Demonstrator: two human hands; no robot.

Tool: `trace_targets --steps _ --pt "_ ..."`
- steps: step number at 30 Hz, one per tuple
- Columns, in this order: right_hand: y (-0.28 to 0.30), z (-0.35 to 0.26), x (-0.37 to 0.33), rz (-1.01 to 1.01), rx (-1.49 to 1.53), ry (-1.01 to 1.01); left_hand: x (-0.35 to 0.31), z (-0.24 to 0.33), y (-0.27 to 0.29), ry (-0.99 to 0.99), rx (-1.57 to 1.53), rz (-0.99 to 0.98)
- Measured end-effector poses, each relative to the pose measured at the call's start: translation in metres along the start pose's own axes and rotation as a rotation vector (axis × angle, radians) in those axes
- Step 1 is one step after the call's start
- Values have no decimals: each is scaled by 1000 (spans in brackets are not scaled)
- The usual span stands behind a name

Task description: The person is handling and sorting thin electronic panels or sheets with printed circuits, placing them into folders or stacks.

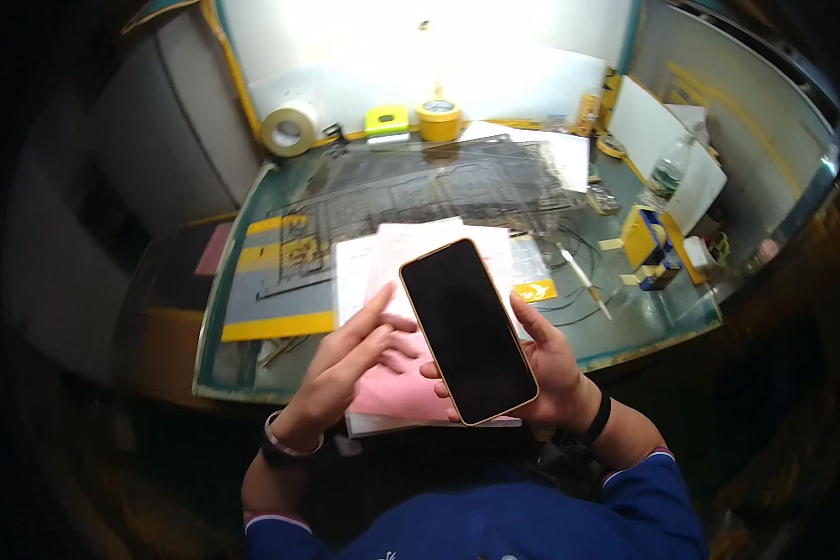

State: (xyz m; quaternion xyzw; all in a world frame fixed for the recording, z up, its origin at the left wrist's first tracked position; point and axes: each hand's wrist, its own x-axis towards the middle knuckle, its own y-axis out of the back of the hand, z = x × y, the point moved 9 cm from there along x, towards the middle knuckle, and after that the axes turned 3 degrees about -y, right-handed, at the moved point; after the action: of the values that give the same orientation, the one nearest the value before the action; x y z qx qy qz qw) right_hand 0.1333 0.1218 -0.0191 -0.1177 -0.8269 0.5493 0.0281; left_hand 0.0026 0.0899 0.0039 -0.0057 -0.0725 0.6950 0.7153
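A smartphone (pixel 469 331) with a dark screen and a gold-coloured edge rests in my right hand (pixel 555 369). My right thumb lies along its right side, and fingertips curl round its left edge. Just left of the phone is my left hand (pixel 350 359), its fingers spread and holding nothing. Pink paper sheets (pixel 392 397) lie under both hands on top of white sheets (pixel 350 271), close to the table's near edge.
Dark printed transparent films (pixel 411 191) cover the table's middle. Behind them stand a white tape roll (pixel 289 129) and a yellow tape roll (pixel 439 121). At right are a white pen-like tool (pixel 579 271), a yellow-and-blue tape dispenser (pixel 646 238) and a clear bottle (pixel 667 173).
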Motion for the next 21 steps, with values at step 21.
trace_targets --steps 21 --pt "117 -202 -328 1977 -1656 708 -99 -22 139 -159 231 869"
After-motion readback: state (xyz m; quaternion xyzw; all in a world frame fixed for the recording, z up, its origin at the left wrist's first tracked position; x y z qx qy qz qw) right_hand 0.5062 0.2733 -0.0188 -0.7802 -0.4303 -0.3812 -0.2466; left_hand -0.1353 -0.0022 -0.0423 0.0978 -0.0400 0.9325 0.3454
